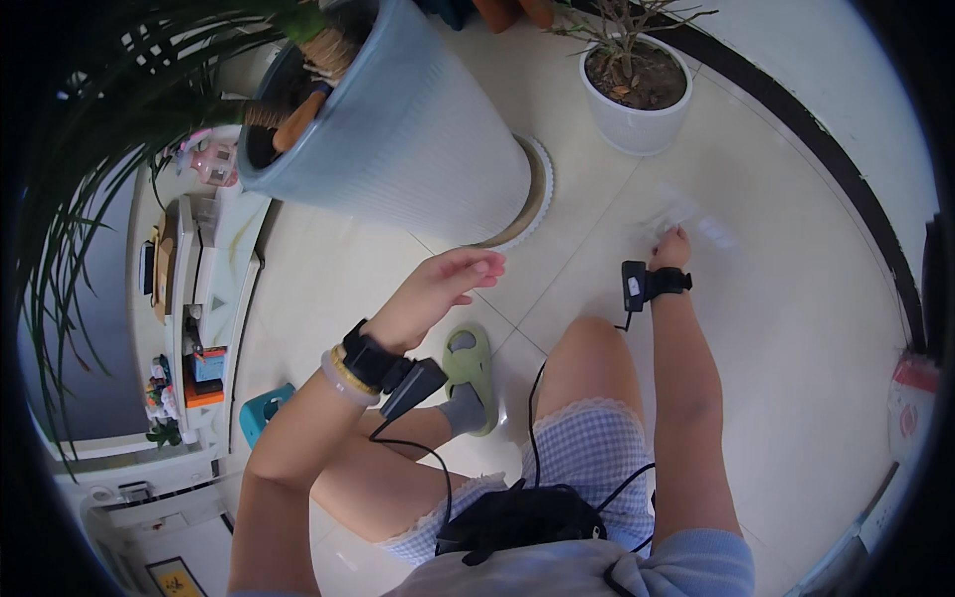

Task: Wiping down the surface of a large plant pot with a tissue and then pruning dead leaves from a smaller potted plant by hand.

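Note:
My right hand [670, 248] is low over the floor tiles, its fingers closed on a thin whitish cloth or tissue [675, 222]. Motion blur hides the shape of that piece. Nothing is held in my left hand [451, 283], which hovers with loosely extended fingers beside the base of a large blue-and-white ribbed planter [433, 142]. A scalloped saucer [545, 179] lies under this planter. Beyond my right hand stands a smaller white pot [640, 127] with a bare-branched plant [627, 56] in soil.
Long leaves [89, 209] overhang the left. A white cabinet [231, 298] with books and small items lines that side, near a teal stool [265, 410]. A dark baseboard [828, 149] edges the wall. My green slipper [470, 366] is below my left hand. Cables [531, 418] trail from both wrist devices.

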Demonstrator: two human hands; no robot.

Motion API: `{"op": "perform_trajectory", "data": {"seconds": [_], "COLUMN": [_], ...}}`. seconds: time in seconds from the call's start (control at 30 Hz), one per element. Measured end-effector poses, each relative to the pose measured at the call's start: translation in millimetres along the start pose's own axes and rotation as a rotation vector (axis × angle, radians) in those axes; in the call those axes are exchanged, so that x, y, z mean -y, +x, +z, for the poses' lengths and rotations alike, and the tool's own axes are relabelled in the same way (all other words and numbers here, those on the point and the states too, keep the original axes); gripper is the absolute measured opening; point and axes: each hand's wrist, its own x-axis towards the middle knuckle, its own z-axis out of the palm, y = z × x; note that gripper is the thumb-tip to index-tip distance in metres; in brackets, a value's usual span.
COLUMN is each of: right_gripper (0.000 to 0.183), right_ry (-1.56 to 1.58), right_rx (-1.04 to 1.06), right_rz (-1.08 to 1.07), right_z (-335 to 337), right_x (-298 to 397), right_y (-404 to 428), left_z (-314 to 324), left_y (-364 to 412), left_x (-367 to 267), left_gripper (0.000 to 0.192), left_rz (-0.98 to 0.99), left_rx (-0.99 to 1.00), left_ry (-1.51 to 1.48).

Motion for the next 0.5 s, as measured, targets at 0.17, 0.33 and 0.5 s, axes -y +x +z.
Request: {"op": "perform_trajectory", "data": {"seconds": [0.17, 0.33, 0.5], "right_gripper": [0.037, 0.032, 0.025], "right_ry": [0.253, 0.340, 0.455], "right_rx": [0.227, 0.565, 1.098], "right_rz": [0.026, 0.029, 0.197], "right_z": [-11, -1, 26], "right_x": [65, 126, 131], "right_y": [-16, -55, -154], "left_z": [-2, 1, 7], "left_y": [34, 84, 110], "left_x": [27, 74, 97], "left_gripper": [0.034, 0.037, 0.043], "left_rz": [-0.095, -0.255, -0.246], "left_rx": [0.144, 0.182, 0.256], "left_ry": [-0.171, -0.478, -0.866]}}
